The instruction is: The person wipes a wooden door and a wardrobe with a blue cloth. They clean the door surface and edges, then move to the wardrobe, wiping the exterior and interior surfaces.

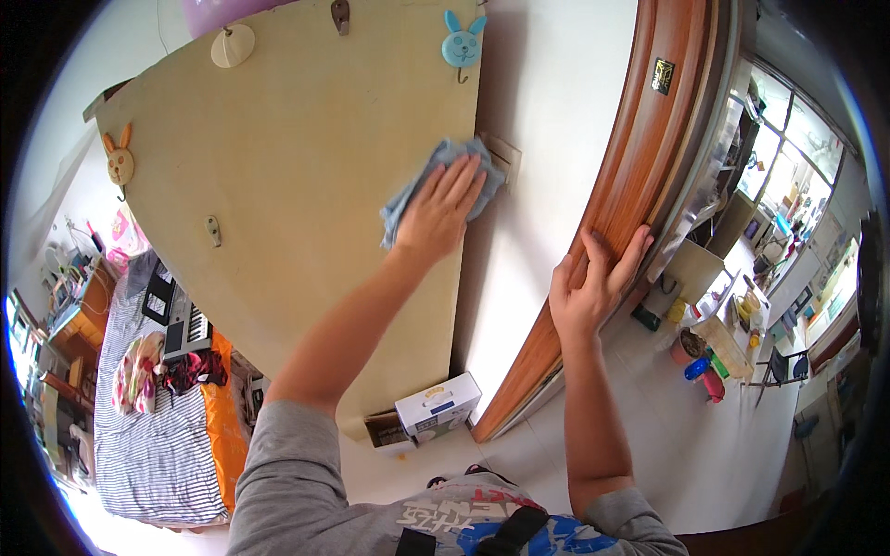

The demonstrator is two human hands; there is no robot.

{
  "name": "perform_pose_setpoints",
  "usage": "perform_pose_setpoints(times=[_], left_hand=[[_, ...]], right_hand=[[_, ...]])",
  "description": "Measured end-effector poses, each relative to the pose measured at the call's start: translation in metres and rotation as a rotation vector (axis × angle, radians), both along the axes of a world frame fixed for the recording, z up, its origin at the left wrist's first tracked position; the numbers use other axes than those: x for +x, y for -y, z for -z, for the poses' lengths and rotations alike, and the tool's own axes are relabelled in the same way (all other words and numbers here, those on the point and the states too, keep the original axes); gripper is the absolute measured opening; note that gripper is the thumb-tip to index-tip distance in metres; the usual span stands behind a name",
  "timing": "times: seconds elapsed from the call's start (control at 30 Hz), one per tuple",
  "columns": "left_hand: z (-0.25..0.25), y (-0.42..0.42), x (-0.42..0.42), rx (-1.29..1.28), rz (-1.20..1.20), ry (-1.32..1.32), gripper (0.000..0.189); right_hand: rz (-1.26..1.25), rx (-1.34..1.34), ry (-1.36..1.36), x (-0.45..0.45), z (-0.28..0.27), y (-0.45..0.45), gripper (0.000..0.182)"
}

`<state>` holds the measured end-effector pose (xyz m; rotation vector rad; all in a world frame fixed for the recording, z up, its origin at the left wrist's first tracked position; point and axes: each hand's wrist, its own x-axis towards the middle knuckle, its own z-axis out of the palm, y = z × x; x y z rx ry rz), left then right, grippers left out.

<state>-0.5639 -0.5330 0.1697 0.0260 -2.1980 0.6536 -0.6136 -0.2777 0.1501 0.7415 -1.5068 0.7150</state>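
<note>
My left hand (438, 208) presses a blue-grey cloth (410, 201) flat against a cream-coloured panel (299, 181), close to its right edge. The fingers lie spread over the cloth, and part of it laps past that edge. Just beyond sits a wall switch plate (506, 163), partly covered by the cloth. My right hand (594, 285) rests on a brown wood-grain door frame (619, 181), fingers apart, holding nothing. Above the cloth, a blue rabbit-shaped hook (462, 48) is fixed to the panel.
An orange rabbit hook (120, 156) and a metal hook (213, 231) are on the panel's left. A white carton (438, 406) and an open box (389, 432) stand at its foot. Left is a striped bed (153, 459) with a keyboard (188, 333); right, a cluttered room with a folding chair (779, 368).
</note>
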Motion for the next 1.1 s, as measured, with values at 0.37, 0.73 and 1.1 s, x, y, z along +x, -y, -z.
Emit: perform_pose_setpoints(times=[0.37, 0.73, 1.1], left_hand=[[0.015, 0.002, -0.002, -0.018, -0.047, 0.022, 0.084], [0.302, 0.028, 0.047, -0.296, -0.096, 0.731, 0.069], [0.082, -0.002, 0.035, 0.175, -0.184, 0.052, 0.068]], right_hand=[[-0.105, 0.014, -0.053, -0.007, 0.005, -0.009, 0.017], [-0.262, 0.055, -0.039, -0.013, 0.019, -0.017, 0.018], [-0.342, 0.067, -0.036, -0.010, 0.023, -0.025, 0.020]])
